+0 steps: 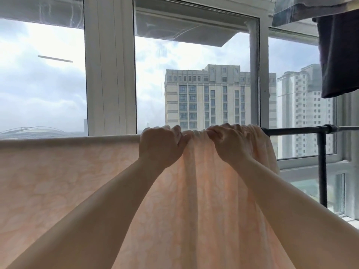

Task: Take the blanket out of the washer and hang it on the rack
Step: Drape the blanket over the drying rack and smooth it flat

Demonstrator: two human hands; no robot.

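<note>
While the blanket [81, 181] drapes over the rack [295, 130], both hands, left [161, 145] and right [227, 143], grip its bunched top edge

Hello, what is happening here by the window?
A person is hanging a peach blanket over the black rack. The left hand and right hand both grip bunched cloth at the bar. To the left the blanket already lies flat; at the right it is gathered, and bare bar remains. A dark garment hangs above.
</note>
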